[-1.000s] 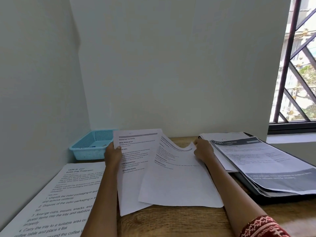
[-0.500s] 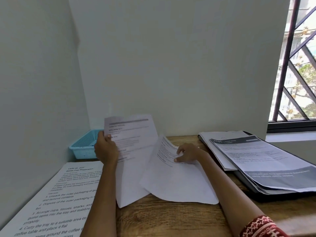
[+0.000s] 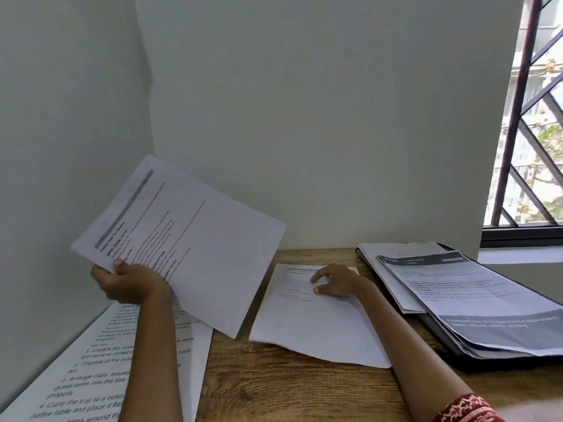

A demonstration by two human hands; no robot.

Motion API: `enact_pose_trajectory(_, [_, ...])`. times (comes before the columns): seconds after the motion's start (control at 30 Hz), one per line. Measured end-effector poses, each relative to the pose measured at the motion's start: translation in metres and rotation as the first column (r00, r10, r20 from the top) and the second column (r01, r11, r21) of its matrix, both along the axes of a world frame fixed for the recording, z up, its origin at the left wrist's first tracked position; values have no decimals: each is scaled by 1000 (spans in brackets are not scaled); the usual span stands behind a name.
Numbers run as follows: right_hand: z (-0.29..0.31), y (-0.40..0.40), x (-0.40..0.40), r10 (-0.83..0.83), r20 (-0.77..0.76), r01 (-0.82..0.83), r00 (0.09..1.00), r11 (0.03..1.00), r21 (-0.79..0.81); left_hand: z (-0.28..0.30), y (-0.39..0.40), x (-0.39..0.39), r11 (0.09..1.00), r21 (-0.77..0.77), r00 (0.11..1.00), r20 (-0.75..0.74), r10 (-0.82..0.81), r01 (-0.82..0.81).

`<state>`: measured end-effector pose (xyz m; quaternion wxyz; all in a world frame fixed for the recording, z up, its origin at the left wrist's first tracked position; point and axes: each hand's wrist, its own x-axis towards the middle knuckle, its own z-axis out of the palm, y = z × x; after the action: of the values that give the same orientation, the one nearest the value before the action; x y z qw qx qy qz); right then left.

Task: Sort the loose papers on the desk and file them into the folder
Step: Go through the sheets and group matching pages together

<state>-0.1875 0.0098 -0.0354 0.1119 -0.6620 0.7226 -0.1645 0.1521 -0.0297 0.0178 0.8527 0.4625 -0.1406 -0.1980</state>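
My left hand [image 3: 131,283] grips a printed sheet [image 3: 195,239] by its lower left corner and holds it tilted in the air over the desk's left side. A second printed sheet [image 3: 316,327] lies flat on the wooden desk [image 3: 274,388] in the middle, and my right hand [image 3: 336,283] rests on its top part with fingers spread. At the right lies an open black folder [image 3: 493,359] with a stack of papers [image 3: 475,303] on it; the top one has a dark header. Another sheet with large print [image 3: 91,370] lies at the near left.
Grey walls close off the desk at the left and back. A barred window [image 3: 530,123] with a dark sill is at the far right. The raised sheet hides the back left corner of the desk.
My left hand has lifted its sheet off the desk and swung it up and to the left, hiding the blue basket. My right hand has flattened the middle sheet and stays on it.
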Motion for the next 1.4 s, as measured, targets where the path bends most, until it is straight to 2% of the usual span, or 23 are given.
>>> enact_pose_trajectory(0.13, [-1,1,-2,4,-4,-4,1000,1000,5,-6,-7,-4,986,127,994,-42,-106,110])
enact_pose_trajectory(0.23, [-1,2,0,-35,75,42,997,995,-90,-17,-18,-13,935,232,941,142,-306,269])
enact_pose_trajectory(0.3, [4,5,5,-37,239,89,970,974,-209,-21,-20,-27,889,293,844,310,-437,353])
enact_pose_trajectory(0.33, [10,7,9,-20,373,121,928,961,-250,-21,-17,-35,875,313,782,404,-475,369])
enact_pose_trajectory(0.37, [16,10,13,3,538,161,843,953,-257,-22,-14,-43,869,326,715,496,-492,372])
enact_pose_trajectory(0.43, [29,14,21,26,806,212,591,959,-186,-23,-8,-56,866,332,600,626,-499,374])
enact_pose_trajectory(0.47, [33,16,22,38,872,205,489,966,-157,-24,-4,-61,866,329,565,658,-497,377])
enact_pose_trajectory(0.5, [36,17,23,41,893,188,448,972,-139,-27,-2,-64,863,328,544,674,-499,385])
enact_pose_trajectory(0.63, [34,20,30,66,837,169,543,968,-186,-37,-4,-67,756,339,561,516,-647,560])
enact_pose_trajectory(0.73, [30,17,33,103,850,226,516,941,-252,-36,-3,-67,662,314,564,354,-746,680])
enact_pose_trajectory(0.8, [29,16,33,111,861,249,497,932,-264,-36,-2,-68,630,284,554,306,-774,723])
enact_pose_trajectory(1.0, [26,14,26,89,844,301,529,910,-284,-34,2,-72,558,267,499,261,-826,785])
enact_pose_trajectory(1.2, [24,11,19,10,806,301,592,925,-233,-37,-3,-70,555,310,493,259,-830,772])
enact_pose_trajectory(1.27, [23,9,12,-67,719,337,692,911,-239,-37,-3,-67,574,329,505,275,-818,750])
enact_pose_trajectory(1.33, [21,11,3,-213,494,393,843,871,-295,-38,-6,-61,605,336,533,288,-796,722])
enact_pose_trajectory(1.4, [15,18,-6,-365,275,441,890,841,-313,-39,-9,-55,629,352,554,298,-778,694])
